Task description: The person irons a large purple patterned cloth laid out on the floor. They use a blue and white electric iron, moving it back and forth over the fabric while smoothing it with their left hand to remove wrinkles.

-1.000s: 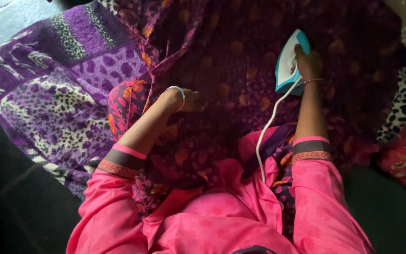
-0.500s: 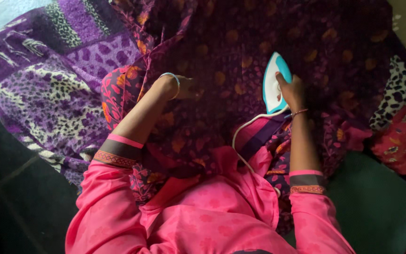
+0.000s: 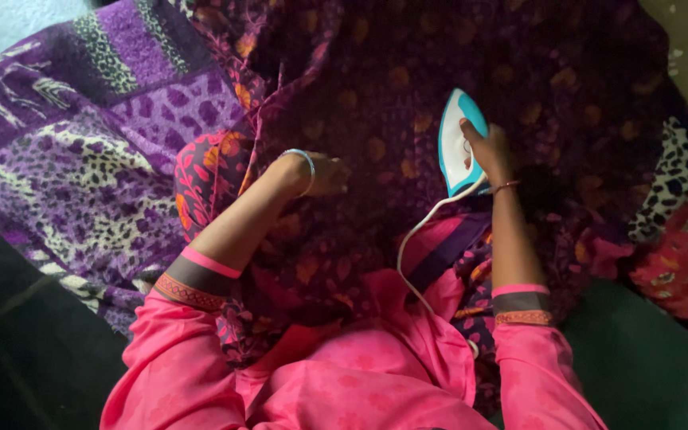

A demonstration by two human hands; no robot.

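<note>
The iron (image 3: 457,142) stands flat on the dark cloth (image 3: 408,87), its handle wrapped by the right hand (image 3: 487,151) fingers. Its white cord (image 3: 422,231) trails back from under that wrist. The left hand (image 3: 328,175) lies on the cloth, fingers flat, well apart from the iron. Beyond those fingers lies a purple blanket (image 3: 81,159).
</note>
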